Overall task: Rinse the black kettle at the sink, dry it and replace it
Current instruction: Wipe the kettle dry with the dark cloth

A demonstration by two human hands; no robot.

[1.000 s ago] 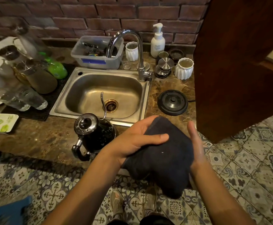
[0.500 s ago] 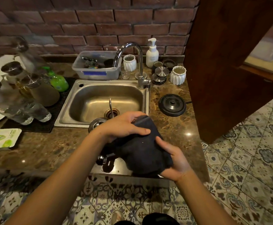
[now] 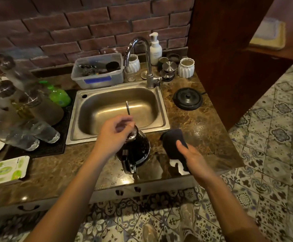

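The black kettle (image 3: 136, 151) stands on the brown marble counter (image 3: 203, 135) just in front of the steel sink (image 3: 117, 109), its handle toward me and its thin spout rising over the basin. My left hand (image 3: 113, 133) rests on the kettle's steel lid, fingers curled over the top. My right hand (image 3: 193, 158) holds a dark cloth (image 3: 174, 145) to the right of the kettle, apart from it. The kettle's round black base (image 3: 187, 98) sits on the counter right of the sink.
Behind the sink stand a curved tap (image 3: 146, 60), a plastic tub (image 3: 98, 70), a soap pump bottle (image 3: 155, 48) and white ribbed cups (image 3: 186, 67). Upturned glasses (image 3: 30, 130) and bottles crowd the black mat at left. A wooden panel (image 3: 229, 58) rises at right.
The cloth has come off the kettle and moved right with my right hand. My left hand has shifted onto the kettle's lid, and the kettle is uncovered.
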